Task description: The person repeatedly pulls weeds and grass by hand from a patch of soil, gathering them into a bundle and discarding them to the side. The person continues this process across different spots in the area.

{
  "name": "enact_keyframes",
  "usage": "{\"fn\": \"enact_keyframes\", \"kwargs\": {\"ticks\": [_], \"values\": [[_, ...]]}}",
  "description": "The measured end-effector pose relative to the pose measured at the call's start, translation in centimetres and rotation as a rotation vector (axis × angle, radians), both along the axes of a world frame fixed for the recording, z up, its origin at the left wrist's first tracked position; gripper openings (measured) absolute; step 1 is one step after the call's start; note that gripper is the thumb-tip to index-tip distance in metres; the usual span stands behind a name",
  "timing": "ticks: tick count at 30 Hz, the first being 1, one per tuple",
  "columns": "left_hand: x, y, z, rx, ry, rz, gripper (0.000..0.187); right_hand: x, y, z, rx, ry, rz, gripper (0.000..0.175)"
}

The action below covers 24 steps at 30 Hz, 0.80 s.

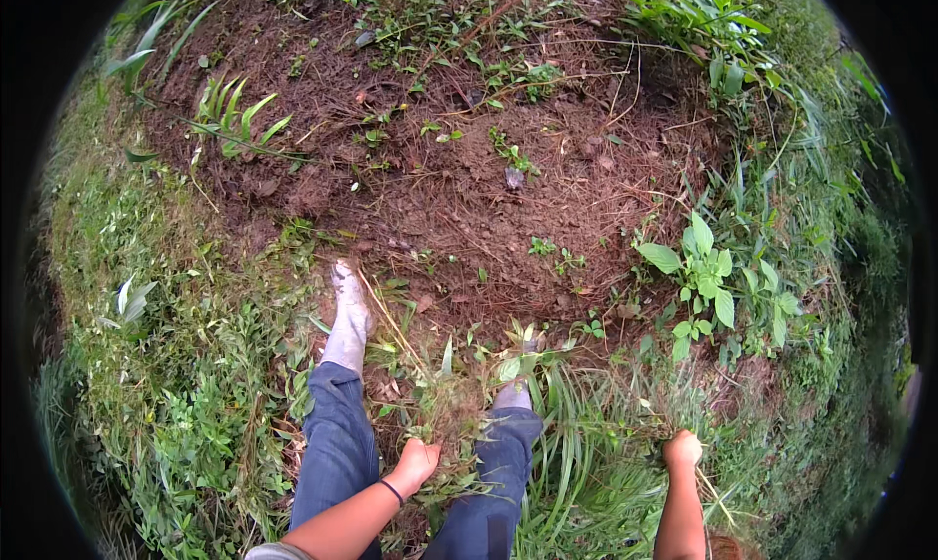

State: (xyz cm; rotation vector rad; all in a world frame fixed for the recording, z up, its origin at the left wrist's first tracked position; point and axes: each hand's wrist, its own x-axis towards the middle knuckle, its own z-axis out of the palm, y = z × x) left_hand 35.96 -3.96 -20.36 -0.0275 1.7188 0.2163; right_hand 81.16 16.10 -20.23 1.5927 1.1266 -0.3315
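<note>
My left hand, with a dark band at the wrist, is closed on a clump of pulled weeds in front of my legs. Farther right, my right hand is closed on weed stems, which stick out below the fist; some leafy growth lies against its upper side. Long grass blades fill the space between the right hand and my right leg. The fingertips of both hands are hidden.
Bare brown soil with small weeds spreads ahead of my feet. A broad-leaved plant grows at the right, a fern at the upper left. Cut greenery covers the left side. My pale boot stands at the soil's edge.
</note>
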Motion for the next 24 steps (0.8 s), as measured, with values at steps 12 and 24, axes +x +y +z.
{"fn": "enact_keyframes", "kwargs": {"ticks": [12, 24], "values": [[4.0, 4.9, 7.8, -0.116, 0.007, 0.313, 0.037, -22.1, 6.6, -1.9, 0.069, 0.858, -0.211, 0.033], [-3.3, 8.0, 14.2, 0.314, 0.072, 0.589, 0.048, -36.7, -1.6, 5.7, -0.453, 1.309, -0.785, 0.036]]}}
